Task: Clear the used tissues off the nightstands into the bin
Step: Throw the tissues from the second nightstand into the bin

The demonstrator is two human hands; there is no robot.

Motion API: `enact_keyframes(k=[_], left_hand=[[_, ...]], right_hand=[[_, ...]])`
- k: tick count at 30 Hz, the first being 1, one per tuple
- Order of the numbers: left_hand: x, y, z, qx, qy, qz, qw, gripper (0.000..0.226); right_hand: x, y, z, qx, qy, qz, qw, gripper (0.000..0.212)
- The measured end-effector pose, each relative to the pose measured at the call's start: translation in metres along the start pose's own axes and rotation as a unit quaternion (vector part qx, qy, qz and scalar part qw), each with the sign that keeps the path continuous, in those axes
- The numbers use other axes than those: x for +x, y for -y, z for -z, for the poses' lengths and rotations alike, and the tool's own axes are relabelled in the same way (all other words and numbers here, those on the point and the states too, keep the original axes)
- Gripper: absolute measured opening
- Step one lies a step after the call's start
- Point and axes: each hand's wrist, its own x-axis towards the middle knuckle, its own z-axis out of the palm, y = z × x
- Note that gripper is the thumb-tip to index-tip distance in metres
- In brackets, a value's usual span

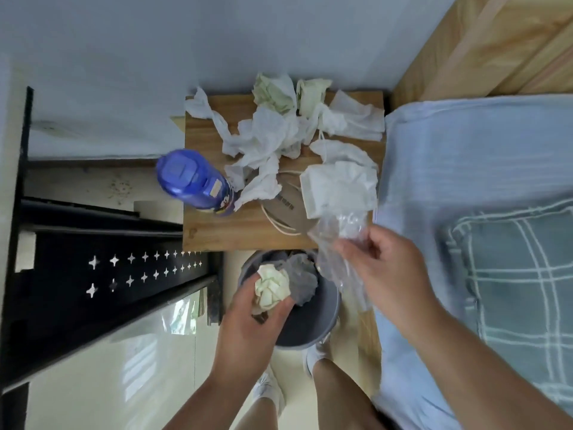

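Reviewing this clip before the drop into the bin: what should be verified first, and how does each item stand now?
1. Left hand grips crumpled tissue: ok.
2. Tissue above grey bin opening: ok.
3. Bin has room: ok, it seems.
4. Right hand free: not ok, it holds clear plastic wrapper.
5. Nightstand cleared: not ok, loose tissues remain.

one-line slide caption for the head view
Left hand holds a crumpled pale tissue ball over the grey round bin; right hand grips clear plastic wrap beside the tissue-strewn wooden nightstand.
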Motion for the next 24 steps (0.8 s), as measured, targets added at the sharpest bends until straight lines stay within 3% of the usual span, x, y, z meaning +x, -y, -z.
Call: enact_keyframes(k=[4, 9, 14, 19, 21, 24], left_hand=[[0.000, 0.068, -0.011, 0.017, 0.011, 0.108, 0.994, 0.038], [0.014, 0.127, -0.025, 0.021, 0.013, 0.169, 0.985, 0.040], [0.035, 0.157, -0.038, -0.014, 0.016, 0.205, 0.979, 0.057], [0.040, 0.158, -0.034, -0.091, 0.028, 0.252, 0.963, 0.090], [0.033, 0.152, -0.031, -0.086, 0.019, 0.244, 0.966, 0.085], [0.024, 0.137, -0.025, -0.090, 0.002, 0.227, 0.970, 0.064]], right_hand=[[-0.043, -0.066, -0.049, -0.035, 0.037, -0.085, 0.995, 0.038], [-0.056, -0.142, -0.098, -0.077, 0.043, -0.179, 0.980, 0.041], [-0.046, -0.179, -0.126, -0.077, 0.062, -0.252, 0.963, 0.032], [-0.040, -0.182, -0.131, -0.073, 0.051, -0.293, 0.952, 0.066], [-0.041, -0.174, -0.126, -0.092, 0.068, -0.303, 0.946, 0.069], [-0.040, -0.152, -0.112, -0.097, 0.073, -0.276, 0.954, 0.050]])
